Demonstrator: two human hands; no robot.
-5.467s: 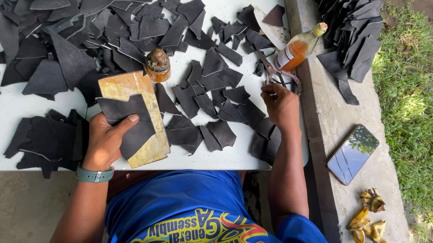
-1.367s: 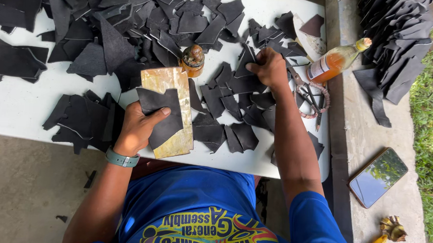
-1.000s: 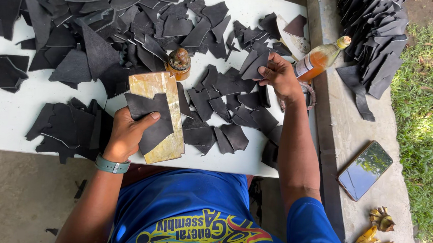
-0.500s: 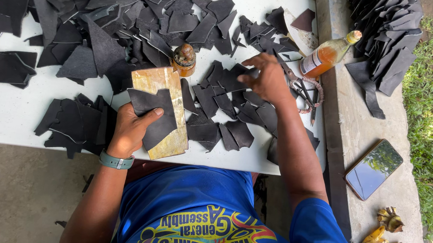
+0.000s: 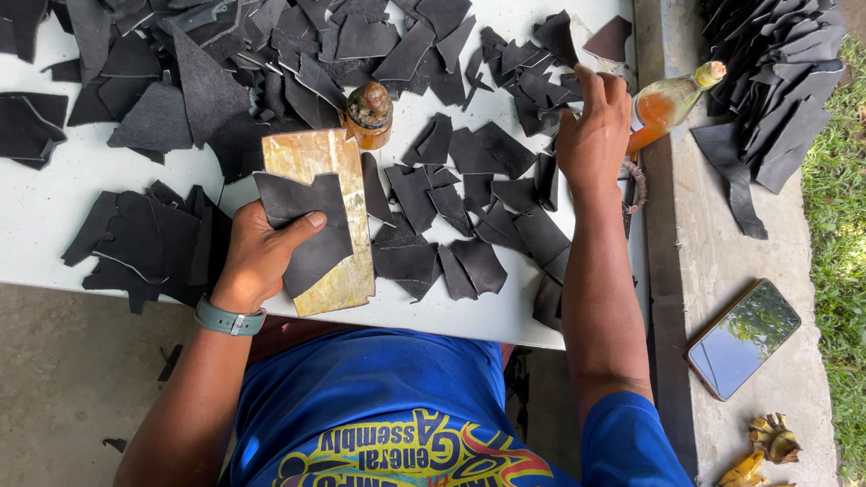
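My left hand (image 5: 262, 253) presses a black leather piece (image 5: 309, 228) flat on a worn yellowish board (image 5: 336, 278) at the white table's (image 5: 32, 254) near edge. My right hand (image 5: 592, 133) reaches to the far right of the table. Its fingers rest on small black leather pieces (image 5: 556, 40) beside an amber bottle (image 5: 667, 97). Whether those fingers grip anything is hidden. A small brown glue pot (image 5: 369, 114) stands just beyond the board. Loose black cut pieces (image 5: 475, 216) lie between my hands.
Many black leather scraps (image 5: 194, 48) cover the table's far half, and a stack (image 5: 143, 241) lies left of my left hand. On the concrete ledge at right sit another leather pile (image 5: 778, 84), a phone (image 5: 743, 338) and banana peels (image 5: 760, 469). Grass borders the ledge.
My right hand has moved from the loose pieces in the middle to the right and farther away, toward the bottle. My left hand has stayed on the piece on the board.
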